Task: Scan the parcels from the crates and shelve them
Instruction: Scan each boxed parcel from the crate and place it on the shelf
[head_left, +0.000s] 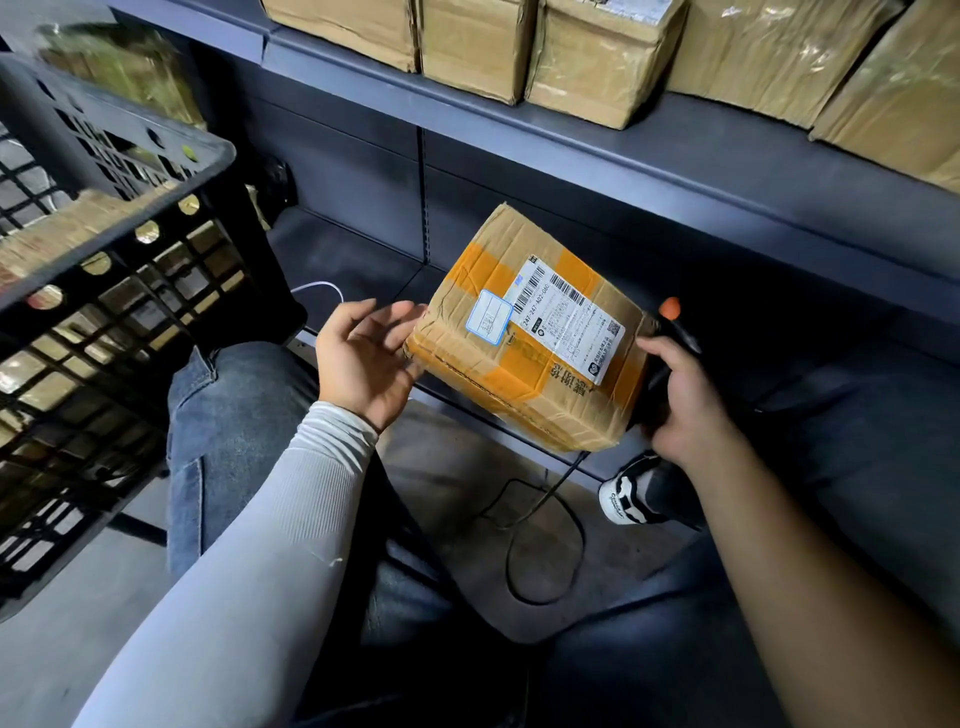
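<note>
A brown cardboard parcel (498, 379) with orange tape and a white barcode label sits tilted between my hands, in front of the lower shelf (343, 249). My left hand (363, 358) touches the parcel's left end with spread, relaxed fingers. At the parcel's right end, my right hand (680, 400) grips a black scanner (675, 322) with an orange button, pressed against the box. A black plastic crate (104, 291) holding more parcels stands at the left.
Several taped cardboard boxes (597, 57) line the upper shelf (675, 150). The scanner's black cable (540, 519) loops on the floor by my shoe (628, 493). A white cable (317, 286) lies on the lower shelf. My knees are bent beneath the parcel.
</note>
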